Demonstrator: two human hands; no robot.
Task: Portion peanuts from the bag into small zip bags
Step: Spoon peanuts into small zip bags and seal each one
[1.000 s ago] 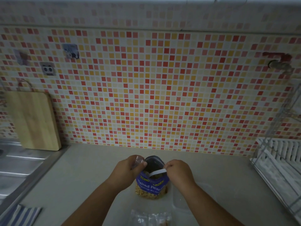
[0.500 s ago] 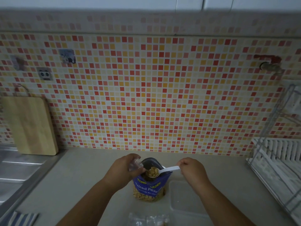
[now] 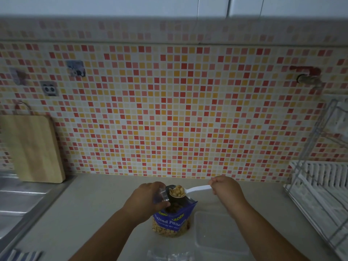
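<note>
Bottom centre, the open peanut bag [image 3: 174,221] stands on the tabletop [image 3: 94,213]. The left hand [image 3: 145,198] grips a small zip bag [image 3: 160,195] beside its mouth. The right hand [image 3: 227,188] pinches a spoon [image 3: 195,189], with peanuts [image 3: 177,192] heaped between the hands.

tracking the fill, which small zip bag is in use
The clear zip bag gripped in the left hand, by the spoon; the spare bags lie loose below.

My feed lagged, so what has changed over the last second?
The right hand drew the white plastic spoon up out of the blue peanut bag, now heaped with peanuts, and moved rightward. The left hand still holds the small clear zip bag beside its mouth; the bag itself stands unmoved.
</note>
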